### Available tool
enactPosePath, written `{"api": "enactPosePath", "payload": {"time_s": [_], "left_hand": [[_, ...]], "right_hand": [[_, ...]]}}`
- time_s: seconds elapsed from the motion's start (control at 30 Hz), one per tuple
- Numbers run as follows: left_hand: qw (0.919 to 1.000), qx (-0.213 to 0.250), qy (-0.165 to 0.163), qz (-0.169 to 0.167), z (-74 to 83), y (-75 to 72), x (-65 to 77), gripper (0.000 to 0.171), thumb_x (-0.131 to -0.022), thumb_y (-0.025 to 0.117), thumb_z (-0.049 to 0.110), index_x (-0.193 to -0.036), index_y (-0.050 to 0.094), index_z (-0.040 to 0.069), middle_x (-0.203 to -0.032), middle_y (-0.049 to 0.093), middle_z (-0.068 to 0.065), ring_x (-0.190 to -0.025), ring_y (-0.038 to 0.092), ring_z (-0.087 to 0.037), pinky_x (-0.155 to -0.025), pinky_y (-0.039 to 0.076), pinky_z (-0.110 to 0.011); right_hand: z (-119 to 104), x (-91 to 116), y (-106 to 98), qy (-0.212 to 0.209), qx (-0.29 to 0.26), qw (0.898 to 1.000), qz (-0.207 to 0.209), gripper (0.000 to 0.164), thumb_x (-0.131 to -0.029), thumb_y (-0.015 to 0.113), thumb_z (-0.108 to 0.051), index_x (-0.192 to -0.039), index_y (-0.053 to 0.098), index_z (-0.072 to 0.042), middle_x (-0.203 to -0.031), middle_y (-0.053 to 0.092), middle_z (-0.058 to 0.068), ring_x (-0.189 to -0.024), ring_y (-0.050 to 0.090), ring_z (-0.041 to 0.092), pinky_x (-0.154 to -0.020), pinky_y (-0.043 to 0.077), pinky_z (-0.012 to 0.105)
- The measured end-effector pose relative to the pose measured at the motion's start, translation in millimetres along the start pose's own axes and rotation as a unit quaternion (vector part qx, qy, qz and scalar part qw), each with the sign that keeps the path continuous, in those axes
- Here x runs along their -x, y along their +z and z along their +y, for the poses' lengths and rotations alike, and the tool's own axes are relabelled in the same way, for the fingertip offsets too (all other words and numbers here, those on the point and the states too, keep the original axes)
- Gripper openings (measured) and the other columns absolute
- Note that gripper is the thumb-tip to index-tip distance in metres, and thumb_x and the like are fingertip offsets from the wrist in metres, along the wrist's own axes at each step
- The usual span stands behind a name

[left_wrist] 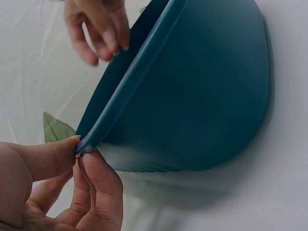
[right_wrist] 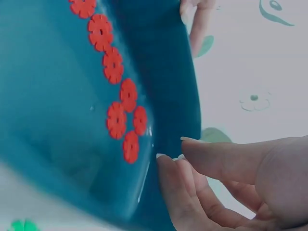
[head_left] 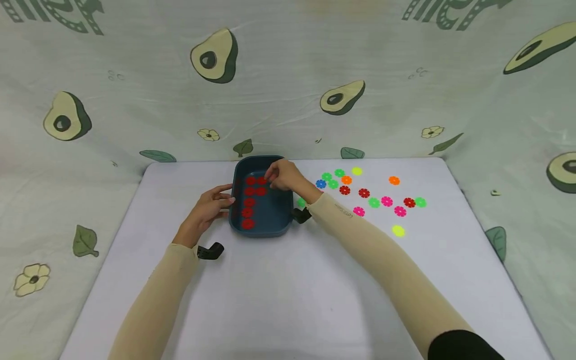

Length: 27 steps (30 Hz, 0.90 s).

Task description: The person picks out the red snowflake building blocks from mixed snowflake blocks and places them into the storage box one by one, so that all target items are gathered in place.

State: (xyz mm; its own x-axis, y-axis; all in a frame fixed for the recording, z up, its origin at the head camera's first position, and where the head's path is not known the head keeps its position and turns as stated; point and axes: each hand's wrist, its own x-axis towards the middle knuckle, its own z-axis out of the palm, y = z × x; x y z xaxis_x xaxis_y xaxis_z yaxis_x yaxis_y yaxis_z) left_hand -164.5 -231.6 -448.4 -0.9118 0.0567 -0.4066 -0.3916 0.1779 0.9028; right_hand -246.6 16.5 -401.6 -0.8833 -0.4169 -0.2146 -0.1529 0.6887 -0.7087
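In the head view, one dark blue tray [head_left: 275, 215] stands near the far edge of one white table [head_left: 270, 290], a little left of twelve o'clock from the person. The left hand [head_left: 208, 206], with one black wrist piece [head_left: 210, 251], pinches the tray's rim at nine o'clock between thumb and fingers. Inside lie seven red discs [head_left: 249, 202], running from seven o'clock up to eleven, the two farthest rows paired; the right wrist view crops one at its top edge. The right hand [head_left: 286, 176] hangs over the tray at one o'clock, fingers bent; whether it grips anything cannot be told. Toward three o'clock at least seventeen loose discs are spread: one blue disc [head_left: 321, 184] at the group's nine o'clock, six green discs [head_left: 374, 202], the leftmost partly covered by the right wrist, two orange discs [head_left: 394, 180], two yellow discs [head_left: 398, 230] near twelve and five o'clock, three loose red discs [head_left: 364, 193], and three pink discs [head_left: 387, 201]. Anything beneath the right forearm stays hidden. The bottom edge cuts off both beige sleeves [head_left: 153, 295].
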Motion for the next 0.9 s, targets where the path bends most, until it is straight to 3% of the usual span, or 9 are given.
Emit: {"api": "enactPosePath", "payload": {"time_s": [0.3, 0.6, 0.9], "left_hand": [[1.0000, 0.000, -0.001, 0.002, -2.0, -5.5, 1.0, 0.061, -0.108, 0.060, 0.009, -0.165, 0.037, 0.011, -0.120, 0.052, -0.003, -0.093, 0.064, -0.008, -0.079, 0.055, -0.024], [1.0000, 0.004, 0.001, -0.002, -2.4, -5.9, -3.3, 0.061, -0.108, 0.061, 0.009, -0.164, 0.038, 0.010, -0.117, 0.052, -0.001, -0.095, 0.063, -0.010, -0.078, 0.055, -0.023], [1.0000, 0.000, -0.002, -0.007, -1.6, -1.4, -1.4, 0.062, -0.108, 0.061, 0.010, -0.165, 0.037, 0.011, -0.119, 0.050, -0.002, -0.091, 0.060, -0.007, -0.078, 0.054, -0.024]], "right_hand": [[16.8, 19.1, -21.5, -0.014, -0.027, 0.999, 0.017, 0.028, -0.091, 0.074, 0.008, -0.118, 0.074, 0.004, -0.109, 0.072, 0.017, -0.104, 0.068, 0.030, -0.088, 0.057, 0.036], [41.0, 40.7, -44.2, 0.020, -0.056, 0.997, 0.046, 0.024, -0.094, 0.067, 0.006, -0.117, 0.074, 0.003, -0.113, 0.070, 0.019, -0.099, 0.066, 0.030, -0.079, 0.057, 0.033], [74.9, 60.5, -60.5, 0.036, -0.062, 0.995, 0.065, 0.027, -0.095, 0.069, 0.006, -0.122, 0.072, 0.005, -0.114, 0.069, 0.019, -0.101, 0.065, 0.031, -0.082, 0.053, 0.033]]}}
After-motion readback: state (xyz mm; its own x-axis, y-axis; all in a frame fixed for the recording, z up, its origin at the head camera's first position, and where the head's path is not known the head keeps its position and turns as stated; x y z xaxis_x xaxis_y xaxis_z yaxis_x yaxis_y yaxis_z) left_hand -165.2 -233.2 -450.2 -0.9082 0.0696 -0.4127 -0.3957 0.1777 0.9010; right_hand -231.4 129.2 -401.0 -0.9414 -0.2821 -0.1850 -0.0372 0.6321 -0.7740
